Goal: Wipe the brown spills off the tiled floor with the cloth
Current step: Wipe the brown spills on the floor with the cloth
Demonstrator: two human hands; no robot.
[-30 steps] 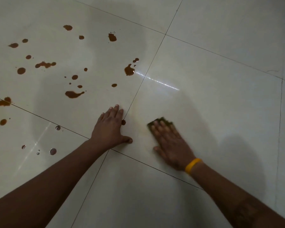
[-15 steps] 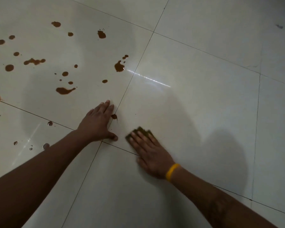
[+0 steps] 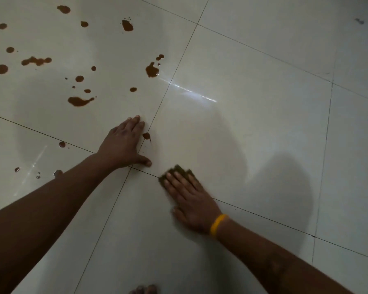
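My right hand point(image 3: 189, 198), with a yellow wristband, lies flat on a dark green cloth point(image 3: 180, 170) and presses it to the pale tiled floor point(image 3: 253, 134) where four tiles meet. Only the cloth's far edge shows past my fingertips. My left hand point(image 3: 123, 143) rests palm down on the floor just to the left, fingers spread, holding nothing. A small brown spot point(image 3: 146, 136) sits beside its index finger, ahead of the cloth. Several brown spills cover the left tiles, among them a large blot point(image 3: 151, 70) and a long one point(image 3: 79, 101).
Small drops with a shine point(image 3: 57, 172) lie left of my left forearm. A bright streak of reflected light point(image 3: 189, 91) crosses the middle tile. My toes point(image 3: 143, 290) show at the bottom edge. The tiles on the right carry no brown spills.
My right hand has slid the cloth toward me and to the left, from the middle of the tile to the tile joint. My left hand has stayed planted.
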